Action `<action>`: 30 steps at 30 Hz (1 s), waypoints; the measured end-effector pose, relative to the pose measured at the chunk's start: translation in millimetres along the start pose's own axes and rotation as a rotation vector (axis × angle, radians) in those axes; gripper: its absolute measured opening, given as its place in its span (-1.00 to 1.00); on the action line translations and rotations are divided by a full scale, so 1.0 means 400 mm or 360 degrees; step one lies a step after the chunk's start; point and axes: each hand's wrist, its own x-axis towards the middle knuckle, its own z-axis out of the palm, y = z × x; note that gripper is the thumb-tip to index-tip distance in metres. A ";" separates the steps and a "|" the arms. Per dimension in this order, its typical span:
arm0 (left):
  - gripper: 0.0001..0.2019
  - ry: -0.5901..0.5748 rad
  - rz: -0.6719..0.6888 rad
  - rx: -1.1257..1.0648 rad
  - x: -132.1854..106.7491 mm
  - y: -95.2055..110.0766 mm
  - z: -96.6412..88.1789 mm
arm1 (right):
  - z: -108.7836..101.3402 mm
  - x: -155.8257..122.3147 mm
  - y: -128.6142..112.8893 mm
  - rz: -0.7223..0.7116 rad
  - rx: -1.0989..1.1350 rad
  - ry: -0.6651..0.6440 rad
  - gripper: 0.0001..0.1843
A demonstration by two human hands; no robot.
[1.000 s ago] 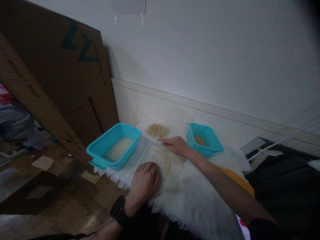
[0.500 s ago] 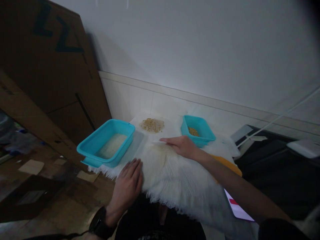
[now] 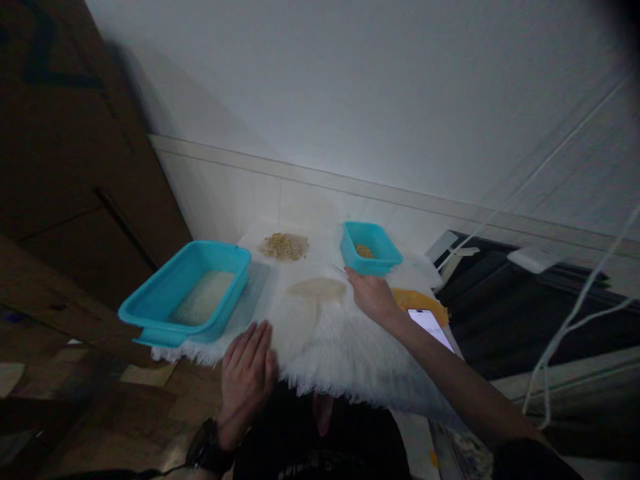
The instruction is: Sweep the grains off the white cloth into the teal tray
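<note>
My left hand point(image 3: 247, 370) lies flat, fingers stretched out, on the near edge of a white furry mat point(image 3: 330, 350). It holds nothing. My right hand point(image 3: 371, 295) rests on the mat just in front of a small teal tub point(image 3: 383, 257) with brown grains in it. Its fingers are curled, and a thin pale sliver pokes out from them toward the left; I cannot name it. A pale heap of grain point(image 3: 318, 289) lies left of that hand, and a brown heap point(image 3: 285, 245) farther back. A large teal tub point(image 3: 150, 321) holding white rice stands at the mat's left.
A lit phone point(image 3: 431, 325) and something orange point(image 3: 420, 299) lie right of my right wrist. Big cardboard panels point(image 3: 75, 173) lean at the left. Dark furniture point(image 3: 525, 307), a white adapter point(image 3: 533, 259) and hanging white cables point(image 3: 555, 337) are at the right. A white wall stands behind.
My left hand went from a fist to flat fingers and slid to the mat's near edge. My right hand drew back right toward the small tub, uncovering the pale heap. The view swung right.
</note>
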 end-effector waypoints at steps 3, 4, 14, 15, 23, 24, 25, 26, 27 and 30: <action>-0.53 0.0081 0.0084 -0.0023 -0.006 -0.012 0.005 | 0.005 -0.011 -0.043 0.0032 0.0026 0.0003 -0.36; -0.52 0.0078 0.0090 -0.0035 -0.006 -0.014 0.005 | 0.003 -0.016 -0.059 0.0045 0.0041 0.0004 -0.36; -0.59 0.0081 0.0082 -0.0066 0.011 -0.007 -0.007 | -0.078 -0.037 -0.229 0.0083 0.0256 -0.0031 -0.40; -0.59 0.0085 0.0076 -0.0063 0.011 -0.006 -0.007 | -0.085 -0.038 -0.244 0.0073 0.0279 -0.0041 -0.40; -0.60 0.0145 -0.0017 -0.0013 0.004 0.013 0.007 | -0.107 -0.061 -0.322 -0.0106 0.0427 0.0053 -0.44; -0.60 0.0174 -0.0030 -0.0002 0.002 0.016 0.010 | -0.101 -0.066 -0.321 -0.0121 0.0460 0.0074 -0.45; -0.60 0.0198 -0.0044 0.0008 0.001 0.019 0.014 | -0.093 -0.073 -0.316 -0.0126 0.0498 0.0097 -0.46; -0.59 0.0219 -0.0056 0.0013 -0.002 0.021 0.018 | -0.084 -0.081 -0.306 -0.0119 0.0539 0.0119 -0.45; -0.59 0.0235 -0.0067 0.0014 -0.004 0.023 0.023 | -0.074 -0.090 -0.293 -0.0105 0.0581 0.0140 -0.45; -0.59 0.0293 -0.0089 0.0010 -0.013 0.022 0.040 | -0.045 -0.113 -0.231 0.0019 0.0681 0.0215 -0.50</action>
